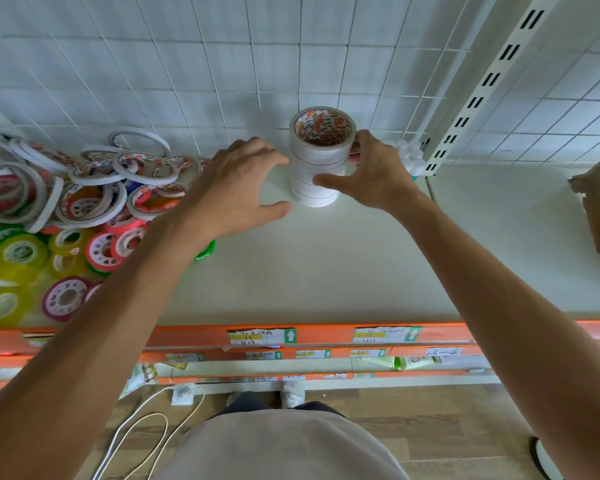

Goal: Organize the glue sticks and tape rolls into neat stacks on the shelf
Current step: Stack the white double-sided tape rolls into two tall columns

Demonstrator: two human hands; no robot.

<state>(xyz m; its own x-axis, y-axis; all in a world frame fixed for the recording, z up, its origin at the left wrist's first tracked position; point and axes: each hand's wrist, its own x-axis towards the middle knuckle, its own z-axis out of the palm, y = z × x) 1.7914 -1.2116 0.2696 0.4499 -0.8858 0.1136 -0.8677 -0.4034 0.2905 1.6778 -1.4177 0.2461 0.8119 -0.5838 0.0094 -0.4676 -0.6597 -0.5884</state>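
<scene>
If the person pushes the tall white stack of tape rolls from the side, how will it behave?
The tall white stack of tape rolls is probably loose: lines separate the rolls, so upper ones may slide off. Being tall and narrow, it may tip. The right hand grips it; the left hand flanks it.

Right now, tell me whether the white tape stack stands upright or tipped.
Upright: the white tape stack stands straight on the shelf, rolls aligned.
</scene>
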